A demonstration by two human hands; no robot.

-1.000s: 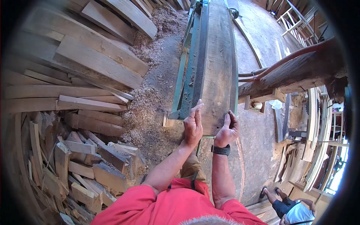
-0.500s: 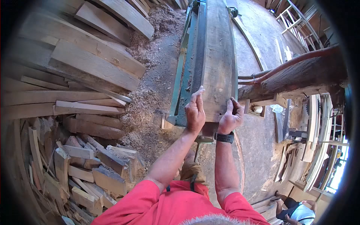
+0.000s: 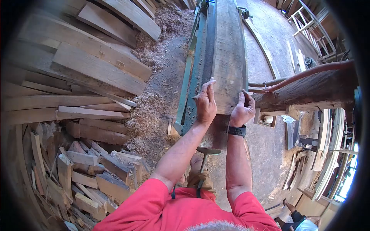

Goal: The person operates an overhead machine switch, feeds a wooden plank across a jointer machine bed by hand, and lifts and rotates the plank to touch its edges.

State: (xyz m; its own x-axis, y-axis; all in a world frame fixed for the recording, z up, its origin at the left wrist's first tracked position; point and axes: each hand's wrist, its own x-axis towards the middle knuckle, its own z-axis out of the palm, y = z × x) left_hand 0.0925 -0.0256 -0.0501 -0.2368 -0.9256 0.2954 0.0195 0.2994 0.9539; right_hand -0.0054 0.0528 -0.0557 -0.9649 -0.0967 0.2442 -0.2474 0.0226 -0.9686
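A long, wide wooden board (image 3: 230, 50) lies flat along the bed of a green woodworking machine (image 3: 189, 111). My left hand (image 3: 206, 103) grips the board's left edge close to its near end, fingers pressed together. On the opposite edge my right hand (image 3: 243, 111) pinches the near right corner, thumb on top; a dark watch (image 3: 237, 131) circles that wrist. Undersides of both grips are hidden. Behind the board's near end, a bare dark stretch of the machine bed (image 3: 216, 133) shows between my forearms.
Stacked planks (image 3: 98, 69) and piled offcuts (image 3: 88, 169) crowd the left side. Wood shavings (image 3: 150, 100) cover the floor beside the machine. A thick dark beam (image 3: 304, 86) with a red hose (image 3: 312, 73) juts in from the right. Another person (image 3: 298, 221) is at lower right.
The board has slid forward, away from me, with both hands still on it. More of the bed shows behind its near end. The view has shifted slightly.
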